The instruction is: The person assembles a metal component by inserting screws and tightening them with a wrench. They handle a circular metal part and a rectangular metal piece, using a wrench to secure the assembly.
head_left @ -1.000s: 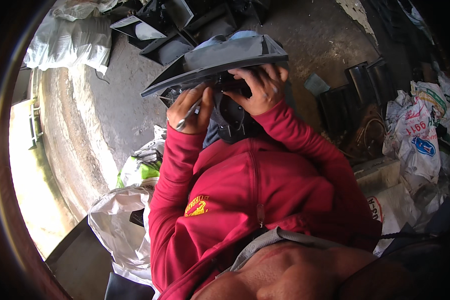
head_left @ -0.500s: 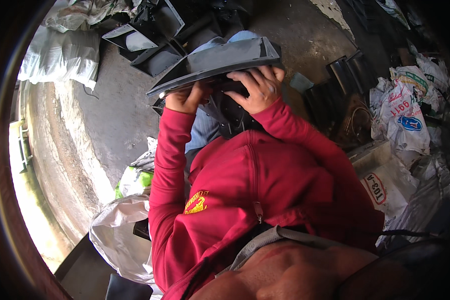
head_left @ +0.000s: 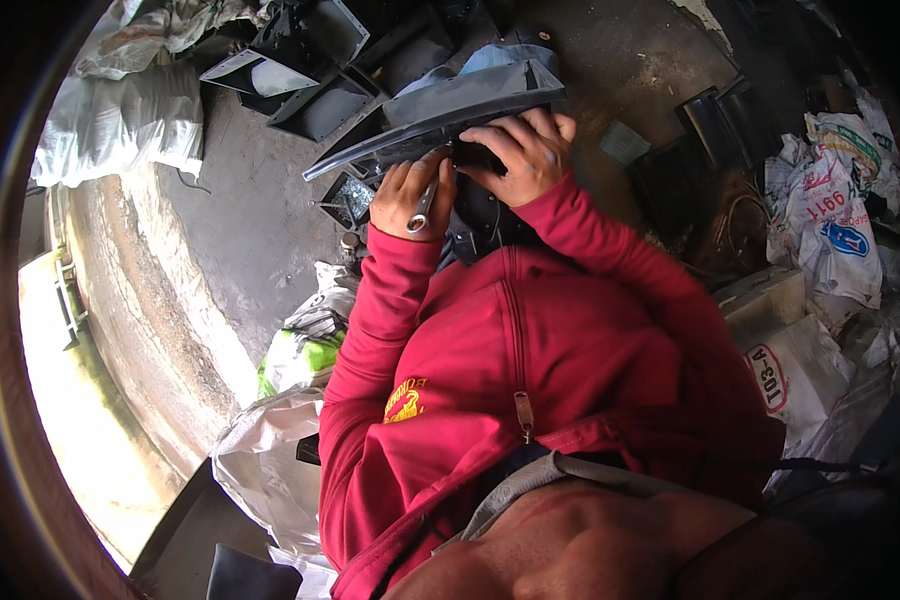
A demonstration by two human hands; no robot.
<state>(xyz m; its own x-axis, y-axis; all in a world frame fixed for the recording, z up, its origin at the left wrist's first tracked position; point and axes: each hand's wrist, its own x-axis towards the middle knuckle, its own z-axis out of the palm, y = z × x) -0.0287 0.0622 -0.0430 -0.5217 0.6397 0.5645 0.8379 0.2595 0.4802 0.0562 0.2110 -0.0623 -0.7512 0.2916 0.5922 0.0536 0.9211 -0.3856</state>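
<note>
A long dark panel-like part (head_left: 440,108) with a raised rim lies tilted across my knees, in front of both hands. My left hand (head_left: 398,195) is closed around a metal wrench (head_left: 424,208), whose ring end sticks out toward me. Its other end is hidden under the panel's near edge. Against that same edge, further right, my right hand (head_left: 526,158) grips the panel with bent fingers, its thumb tucked below. What the fingertips touch underneath is hidden. A small open container of shiny little pieces (head_left: 350,198) sits just left of my left hand.
Several black box-shaped parts (head_left: 327,108) are piled beyond the panel. White plastic wrapping (head_left: 120,125) lies at the far left, and printed white sacks (head_left: 830,215) are heaped at the right. More dark parts (head_left: 710,130) stand right of my right hand. A white bag (head_left: 270,450) is by my left elbow.
My left hand has shifted right along the panel's near edge and turned, so the wrench now shows. The right hand stays at the panel. The view has shifted slightly.
</note>
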